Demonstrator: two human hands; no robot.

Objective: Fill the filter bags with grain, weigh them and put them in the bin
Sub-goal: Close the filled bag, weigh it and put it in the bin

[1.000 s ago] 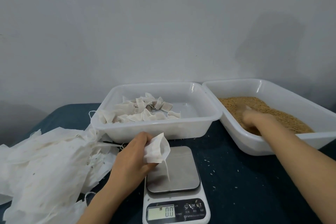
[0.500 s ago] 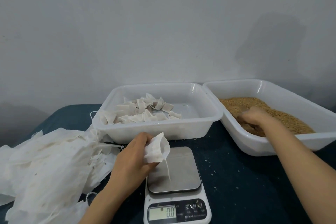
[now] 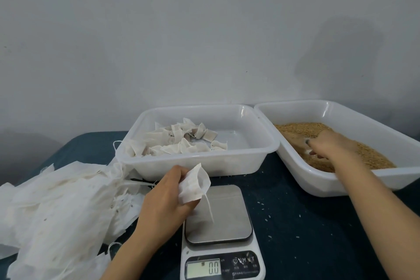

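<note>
My left hand (image 3: 167, 199) pinches an empty white filter bag (image 3: 193, 185) with its mouth held open, just above the rear left corner of the scale (image 3: 218, 213). The bag's drawstring hangs down onto the steel plate. The display (image 3: 204, 267) reads 0.0. My right hand (image 3: 328, 145) is inside the grain bin (image 3: 341, 185), fingers curled over a scoop of brown grain (image 3: 368, 157). The middle white bin (image 3: 197, 159) holds several filled bags (image 3: 177, 141) on its left side.
A loose heap of empty filter bags (image 3: 56, 200) covers the table's left. The dark blue cloth (image 3: 306, 223) to the right of the scale has scattered grains on it. A plain grey wall stands behind the two bins.
My right hand has turned from digging downward to a curled pose, lifting slightly out of the grain. The left hand and the bag have stayed in place.
</note>
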